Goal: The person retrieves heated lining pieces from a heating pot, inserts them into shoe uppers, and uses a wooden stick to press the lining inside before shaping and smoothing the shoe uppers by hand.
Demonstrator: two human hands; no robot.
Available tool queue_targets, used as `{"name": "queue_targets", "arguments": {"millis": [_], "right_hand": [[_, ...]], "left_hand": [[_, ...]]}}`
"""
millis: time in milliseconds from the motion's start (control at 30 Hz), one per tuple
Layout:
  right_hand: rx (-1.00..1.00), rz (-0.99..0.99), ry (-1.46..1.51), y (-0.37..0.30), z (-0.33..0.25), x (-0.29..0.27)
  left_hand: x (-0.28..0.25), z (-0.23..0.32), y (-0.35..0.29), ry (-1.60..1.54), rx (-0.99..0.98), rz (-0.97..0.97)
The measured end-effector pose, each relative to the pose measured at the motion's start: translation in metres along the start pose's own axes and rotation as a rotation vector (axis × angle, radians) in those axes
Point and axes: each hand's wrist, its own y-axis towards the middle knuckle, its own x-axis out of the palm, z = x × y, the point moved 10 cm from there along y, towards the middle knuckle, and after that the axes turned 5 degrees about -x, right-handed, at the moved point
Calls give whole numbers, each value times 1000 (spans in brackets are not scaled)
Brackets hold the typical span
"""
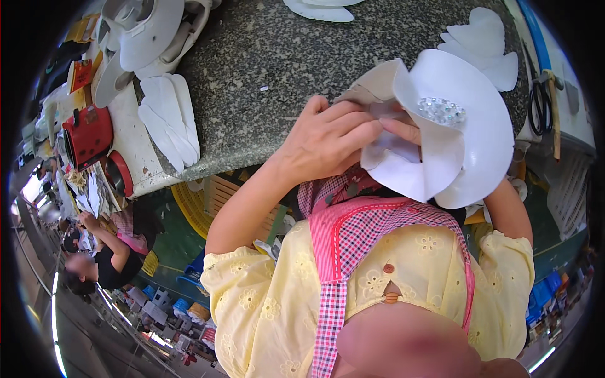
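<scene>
A white curved piece that looks like a shoe upper, with a cluster of clear gems on it, is held up over the near edge of the speckled stone worktop. My left hand grips its left, folded part, fingers bent and pressed together at the inner edge. Of my right hand mainly the thumb shows, inside the opening against the piece; the other fingers are hidden behind the white material. Beige lining shows at the piece's upper left.
Stacked white cut pieces lie at left, far middle and far right. More white uppers are heaped far left, near a red box. Black-handled scissors hang at right. A co-worker sits left; a yellow basket is below.
</scene>
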Motion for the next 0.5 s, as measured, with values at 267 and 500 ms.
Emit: {"name": "queue_targets", "arguments": {"millis": [267,500], "right_hand": [[-542,218,-135,-23,-16,-2],[-277,214,59,3,3,1]], "left_hand": [[3,-1,6,-10,43,46],[17,-61,11,-476,-502,-102]]}}
